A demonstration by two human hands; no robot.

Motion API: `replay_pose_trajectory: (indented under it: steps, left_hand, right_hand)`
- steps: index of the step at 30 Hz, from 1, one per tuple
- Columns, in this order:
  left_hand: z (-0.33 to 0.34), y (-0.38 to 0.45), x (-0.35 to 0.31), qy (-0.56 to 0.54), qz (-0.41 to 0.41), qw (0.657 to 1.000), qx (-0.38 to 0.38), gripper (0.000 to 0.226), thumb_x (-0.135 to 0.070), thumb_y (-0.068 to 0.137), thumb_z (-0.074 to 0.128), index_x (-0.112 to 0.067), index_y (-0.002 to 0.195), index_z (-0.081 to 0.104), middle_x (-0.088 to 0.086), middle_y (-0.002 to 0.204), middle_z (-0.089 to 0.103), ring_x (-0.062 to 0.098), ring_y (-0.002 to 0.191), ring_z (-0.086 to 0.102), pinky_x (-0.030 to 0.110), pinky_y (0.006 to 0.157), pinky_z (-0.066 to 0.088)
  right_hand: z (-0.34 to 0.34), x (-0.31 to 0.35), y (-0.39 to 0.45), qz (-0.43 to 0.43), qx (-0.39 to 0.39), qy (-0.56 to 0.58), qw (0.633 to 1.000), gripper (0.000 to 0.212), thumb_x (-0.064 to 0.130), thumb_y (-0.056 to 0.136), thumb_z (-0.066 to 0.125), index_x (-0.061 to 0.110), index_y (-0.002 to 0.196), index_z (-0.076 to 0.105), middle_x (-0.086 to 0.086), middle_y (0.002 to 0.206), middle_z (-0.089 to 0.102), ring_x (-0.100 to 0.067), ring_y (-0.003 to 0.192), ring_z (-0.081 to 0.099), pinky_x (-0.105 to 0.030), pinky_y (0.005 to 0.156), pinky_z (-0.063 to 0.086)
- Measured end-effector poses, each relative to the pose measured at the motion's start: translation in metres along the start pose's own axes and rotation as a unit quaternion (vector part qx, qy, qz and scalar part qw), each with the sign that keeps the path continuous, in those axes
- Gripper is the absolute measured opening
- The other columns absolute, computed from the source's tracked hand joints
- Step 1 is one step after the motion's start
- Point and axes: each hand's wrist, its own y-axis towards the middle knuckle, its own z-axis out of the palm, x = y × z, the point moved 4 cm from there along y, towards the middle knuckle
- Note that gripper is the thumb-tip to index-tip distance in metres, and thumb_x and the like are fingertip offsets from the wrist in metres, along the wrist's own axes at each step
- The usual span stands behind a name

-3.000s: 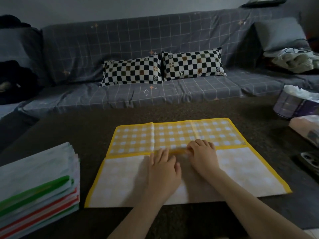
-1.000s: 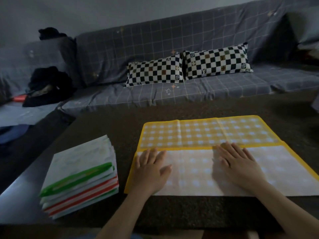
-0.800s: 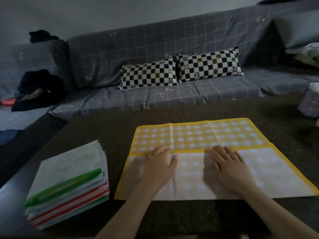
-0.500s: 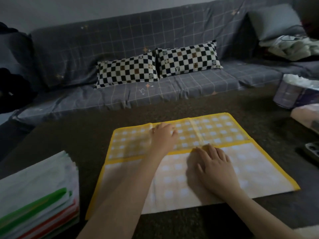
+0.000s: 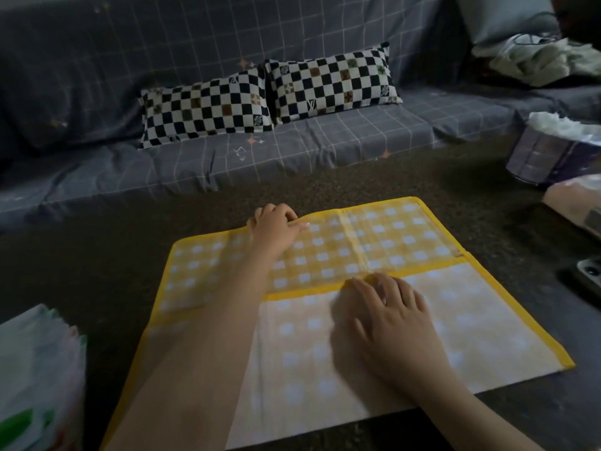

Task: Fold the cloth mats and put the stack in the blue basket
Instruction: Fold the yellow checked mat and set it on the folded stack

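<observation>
A person is sitting at a dark table (image 5: 97,275), folding a yellow checked cloth mat (image 5: 383,242) that is lying flat in front of them. The near part of the mat is already turned over onto itself, showing its pale underside, while the far strip is still lying face up with its brighter yellow checks. The left hand (image 5: 274,231) is reaching across to the mat's far edge, with its fingers curled over the yellow border and pinching it. The right hand (image 5: 387,323) is lying flat and spread on the pale folded part, its fingertips touching the yellow border of the turned-over flap and pressing it down. At the near left corner of the table, well apart from the hands, a stack of folded mats (image 5: 35,379) with green and red edges is waiting, only partly in view, so a good share of the folding seems to be done already. This yellow mat looks about one fold in, with the far strip likely the next to come over, and further folds probably needed to match the stack. No blue basket is showing anywhere, so moving the stack into it is still to come. Behind the table, a grey sofa (image 5: 97,92) is carrying two checkered cushions (image 5: 270,96).
</observation>
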Motion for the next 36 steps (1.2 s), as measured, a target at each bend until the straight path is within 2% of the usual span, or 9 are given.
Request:
replay_pose_trajectory:
  steps: [5,8,11,14,17,20,24,29,36]
  left_hand:
    - [-0.009,0.003,-0.003,-0.054,-0.005,0.998,0.011,0.02,-0.046,0.081,0.068,-0.028,0.079,0.06,-0.006,0.099,0.056,0.023,0.111,0.048,0.042,0.102,0.03]
    - [-0.023,-0.002,-0.005,-0.131,-0.001,0.991,0.016,0.022,-0.041,0.078,0.074,-0.026,0.075,0.058,-0.01,0.08,0.058,0.019,0.092,0.059,0.042,0.091,0.046]
    - [-0.052,-0.013,-0.014,-0.153,0.03,0.988,-0.001,0.023,-0.041,0.078,0.074,-0.023,0.077,0.059,-0.003,0.081,0.066,0.015,0.082,0.063,0.037,0.076,0.052]
    - [-0.087,-0.03,-0.027,-0.154,0.074,0.985,-0.012,0.019,-0.042,0.08,0.072,-0.025,0.083,0.066,-0.004,0.08,0.069,0.006,0.068,0.058,0.03,0.072,0.047]
    - [-0.119,-0.056,-0.044,-0.092,0.128,0.988,0.009,0.022,-0.043,0.084,0.067,-0.024,0.096,0.072,-0.009,0.083,0.068,0.004,0.075,0.06,0.024,0.071,0.045]
    - [-0.139,-0.084,-0.057,-0.066,0.141,0.987,0.046,0.023,-0.039,0.082,0.071,-0.023,0.098,0.072,-0.008,0.087,0.068,0.006,0.08,0.061,0.022,0.069,0.044]
    - [-0.152,-0.126,-0.065,-0.064,0.143,0.985,0.077,0.016,-0.03,0.078,0.076,-0.021,0.091,0.074,-0.004,0.085,0.071,0.007,0.079,0.064,0.025,0.072,0.05]
    - [-0.139,-0.181,-0.064,-0.087,0.129,0.98,0.123,0.013,-0.03,0.077,0.077,-0.022,0.087,0.077,-0.004,0.083,0.073,0.007,0.081,0.066,0.025,0.078,0.051]
    - [-0.089,-0.229,-0.044,-0.153,0.058,0.967,0.193,0.01,-0.025,0.084,0.07,-0.026,0.092,0.076,-0.013,0.091,0.068,0.002,0.091,0.059,0.02,0.081,0.042]
  right_hand:
    - [0.0,0.0,0.0,-0.01,-0.034,0.017,0.999,0.054,0.048,0.082,0.035,0.024,0.126,0.053,-0.006,0.124,0.058,-0.029,0.114,0.055,-0.04,0.091,0.048]
    - [0.0,0.0,-0.001,-0.025,-0.059,0.028,0.998,0.052,0.047,0.08,0.039,0.023,0.122,0.055,-0.006,0.12,0.058,-0.03,0.111,0.055,-0.039,0.088,0.048]
    - [-0.003,0.0,-0.001,-0.034,-0.097,0.024,0.994,0.047,0.046,0.077,0.04,0.021,0.111,0.061,-0.007,0.109,0.062,-0.03,0.099,0.06,-0.039,0.08,0.051]
    - [-0.007,0.001,-0.001,-0.035,-0.105,0.003,0.994,0.043,0.045,0.074,0.039,0.017,0.093,0.066,-0.005,0.087,0.063,-0.027,0.078,0.063,-0.035,0.065,0.053]
    - [-0.006,0.002,-0.001,-0.035,-0.088,-0.017,0.995,0.036,0.045,0.071,0.049,0.018,0.086,0.068,-0.003,0.081,0.063,-0.025,0.073,0.064,-0.032,0.062,0.053]
    - [-0.011,0.005,-0.007,-0.03,-0.078,-0.001,0.996,0.039,0.042,0.064,0.074,0.018,0.094,0.069,-0.002,0.087,0.067,-0.025,0.082,0.066,-0.034,0.069,0.054]
    - [-0.05,0.018,-0.03,-0.048,-0.185,0.065,0.979,0.039,0.04,0.082,0.058,0.016,0.113,0.064,-0.001,0.112,0.066,-0.025,0.108,0.06,-0.038,0.087,0.05]
    - [-0.088,0.026,-0.057,-0.109,-0.304,0.116,0.939,0.039,0.039,0.088,0.042,0.02,0.118,0.057,-0.001,0.122,0.059,-0.022,0.116,0.045,-0.035,0.094,0.032]
    - [-0.081,0.019,-0.076,-0.15,-0.306,0.104,0.934,0.038,0.035,0.087,0.043,0.018,0.116,0.061,-0.003,0.121,0.061,-0.02,0.116,0.043,-0.035,0.098,0.027]
